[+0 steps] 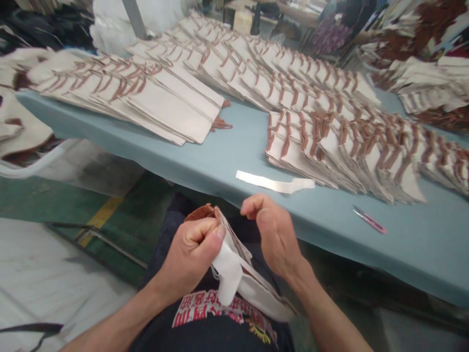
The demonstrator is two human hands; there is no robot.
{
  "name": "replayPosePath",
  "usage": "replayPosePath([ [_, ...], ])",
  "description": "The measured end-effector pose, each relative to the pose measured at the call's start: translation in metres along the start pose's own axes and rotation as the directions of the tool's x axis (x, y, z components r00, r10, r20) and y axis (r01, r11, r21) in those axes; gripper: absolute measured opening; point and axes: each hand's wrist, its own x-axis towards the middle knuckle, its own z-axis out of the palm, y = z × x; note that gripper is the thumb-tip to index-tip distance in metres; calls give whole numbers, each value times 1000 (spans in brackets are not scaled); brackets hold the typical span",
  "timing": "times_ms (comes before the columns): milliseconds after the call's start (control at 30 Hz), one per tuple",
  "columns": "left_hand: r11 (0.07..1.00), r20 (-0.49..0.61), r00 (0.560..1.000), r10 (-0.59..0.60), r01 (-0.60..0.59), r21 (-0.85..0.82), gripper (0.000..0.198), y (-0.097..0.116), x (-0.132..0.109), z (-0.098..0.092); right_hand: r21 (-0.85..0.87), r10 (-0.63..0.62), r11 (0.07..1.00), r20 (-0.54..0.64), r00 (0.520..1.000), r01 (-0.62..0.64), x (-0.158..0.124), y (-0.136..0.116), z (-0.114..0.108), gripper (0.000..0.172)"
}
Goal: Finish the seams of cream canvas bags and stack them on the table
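While my left hand (198, 242) grips the brown-trimmed cloth piece (258, 289), its length slants waistward beside my right hand (274, 234) (curled, contents unclear).

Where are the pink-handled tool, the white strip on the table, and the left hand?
Pink-handled tool (371, 221): head view, on the handle.
White strip (274, 185): head view, midsection.
Left hand (193, 246): head view, near the thumb's base.

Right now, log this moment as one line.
left hand: holding brown-and-cream fabric piece | right hand: loosely curled, no held item visible | blue table: white strip, pink-handled tool, stacked fabric pieces
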Motion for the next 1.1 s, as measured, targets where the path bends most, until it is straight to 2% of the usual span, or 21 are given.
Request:
replayPosePath([
  [67, 986, -115, 991, 70, -51, 159, 44, -7, 2, -2, -58, 73, 996, 43, 996, -70, -14, -9, -7, 48],
  [133, 948, -208, 968, 144, -75, 308, 44, -13, 3, -3, -159, 77, 985, 41, 996, -70, -31, -15, -6, 41],
  [200, 900, -283, 932, 229, -92, 425, 44, -18, 4, -1, -271, 114, 956, 0, 993, -110, -45, -17, 3, 31],
  [267, 854, -327, 895, 302, -102, 509, 44, -20, 4, 2, -291, 205, 934, -35, 978, -206, -54, -12, 17, 24],
  [333, 820, -349, 871, 347, -101, 563, 43, -20, 2, 6, -180, 308, 933, -57, 950, -313, -58, -4, 34, 23],
  [433, 784, -347, 850, 397, -117, 610, 42, -20, -2, 11, 140, 455, 883, -26, 890, -448, -54, 5, 54, 30],
  [533, 764, -327, 837, 439, -157, 625, 41, -25, -4, 13, 461, 527, 727, 101, 844, -509, -51, 8, 62, 30],
  [600, 778, -328, 834, 444, -178, 602, 41, -32, -2, 10, 608, 506, 581, 251, 825, -541, -53, 9, 59, 36],
  [700, 802, -330, 829, 452, -215, 557, 43, -41, -1, 3, 773, 421, 254, 453, 786, -582, -62, 8, 49, 48],
  [800, 807, -308, 833, 460, -247, 536, 44, -46, -4, -3, 860, 436, -89, 487, 756, -503, -68, 8, 41, 42],
  [867, 814, -308, 835, 457, -253, 522, 43, -46, -7, -4, 870, 453, -231, 493, 743, -436, -70, 9, 39, 36],
  [933, 822, -326, 830, 453, -248, 512, 41, -46, -9, -5, 849, 437, -321, 527, 729, -421, -73, 11, 36, 33],
  [1000, 835, -353, 825, 442, -235, 497, 40, -45, -11, -6, 836, 431, -368, 542, 721, -407, -78, 17, 28, 31],
  [1033, 847, -367, 826, 428, -225, 481, 40, -44, -12, -7, 848, 455, -368, 523, 721, -382, -80, 21, 21, 29],
  [1067, 862, -380, 830, 408, -212, 461, 41, -44, -13, -7, 885, 509, -342, 456, 730, -315, -83, 25, 12, 27],
  [1100, 877, -393, 836, 384, -196, 440, 42, -43, -14, -8, 935, 592, -276, 347, 728, -221, -86, 30, 1, 22],
])
